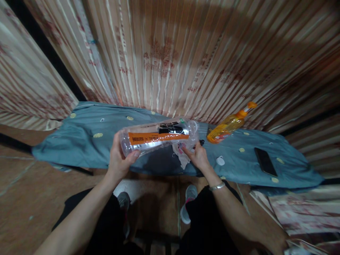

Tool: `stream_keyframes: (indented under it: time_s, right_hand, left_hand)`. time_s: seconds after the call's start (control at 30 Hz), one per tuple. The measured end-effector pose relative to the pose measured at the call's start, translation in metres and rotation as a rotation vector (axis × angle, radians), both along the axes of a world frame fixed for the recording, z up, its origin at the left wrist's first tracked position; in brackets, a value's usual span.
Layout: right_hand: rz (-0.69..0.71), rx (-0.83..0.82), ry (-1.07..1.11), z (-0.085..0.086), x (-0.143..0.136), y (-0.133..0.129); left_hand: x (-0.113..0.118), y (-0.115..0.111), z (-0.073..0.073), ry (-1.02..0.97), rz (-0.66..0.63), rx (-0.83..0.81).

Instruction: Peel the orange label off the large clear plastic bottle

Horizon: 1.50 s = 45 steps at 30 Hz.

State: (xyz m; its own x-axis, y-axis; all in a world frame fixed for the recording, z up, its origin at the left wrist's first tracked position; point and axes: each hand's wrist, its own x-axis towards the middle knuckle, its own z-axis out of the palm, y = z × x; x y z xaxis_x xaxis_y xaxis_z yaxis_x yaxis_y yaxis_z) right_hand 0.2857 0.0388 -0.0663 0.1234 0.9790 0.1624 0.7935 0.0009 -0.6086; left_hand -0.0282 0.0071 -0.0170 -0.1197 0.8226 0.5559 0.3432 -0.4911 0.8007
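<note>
A large clear plastic bottle [159, 136] with an orange and silver label lies sideways in the air above the cloth-covered table. My left hand [120, 157] is wrapped round its wide left end, thumb on the near side. At its narrower right end is my right hand [198, 156], fingers closed, partly hidden by the bottle. A crumpled white cloth or tissue [183, 159] with red marks hangs beside my right fingers, under the bottle's neck. A small white cap [220, 160] lies on the table to the right of my right hand.
The narrow table [87, 148] has a blue-green patterned cloth. An orange pump bottle [225, 128] stands at its back, right of the hands. A black phone [265, 162] lies farther right. Behind hangs a pleated curtain [164, 56]. Dark poles flank the table.
</note>
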Motion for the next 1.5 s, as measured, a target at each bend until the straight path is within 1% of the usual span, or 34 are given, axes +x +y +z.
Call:
stream_keyframes:
  time_s: [0.13, 0.33, 0.5, 0.6, 0.8, 0.9, 1.0, 1.13, 1.33, 1.5]
  right_hand:
    - [-0.009, 0.01, -0.009, 0.0, -0.001, 0.0]
    - [-0.003, 0.031, -0.016, -0.001, -0.001, -0.001]
    - [0.014, 0.028, 0.004, 0.0, -0.001, -0.001]
    - [0.002, 0.017, 0.004, 0.001, -0.001, -0.001]
    - [-0.004, 0.006, 0.004, 0.001, -0.001, -0.001]
    - [-0.011, 0.014, -0.012, 0.0, -0.001, -0.001]
    - [-0.016, 0.007, -0.023, 0.0, -0.001, -0.001]
    - [-0.015, -0.005, -0.032, 0.0, -0.001, 0.0]
    - [-0.026, 0.042, -0.006, -0.004, 0.0, 0.0]
    - [-0.03, 0.02, -0.01, -0.005, 0.001, 0.001]
  left_hand:
    - [-0.001, -0.003, 0.002, -0.115, -0.03, -0.064]
    - [0.0, -0.006, 0.006, -0.172, -0.039, -0.074]
    - [0.001, -0.007, 0.011, -0.176, -0.035, -0.081]
    - [0.001, -0.008, 0.013, -0.178, -0.038, -0.075]
    - [0.001, -0.007, 0.01, -0.14, -0.012, -0.044]
    - [0.0, -0.007, 0.009, -0.157, -0.016, -0.06]
    - [0.0, -0.007, 0.009, -0.163, -0.02, -0.076]
    - [0.0, -0.007, 0.01, -0.15, -0.002, -0.056]
    - [0.0, -0.007, 0.01, -0.155, -0.023, -0.059]
    - [0.001, -0.007, 0.01, -0.159, -0.02, -0.049]
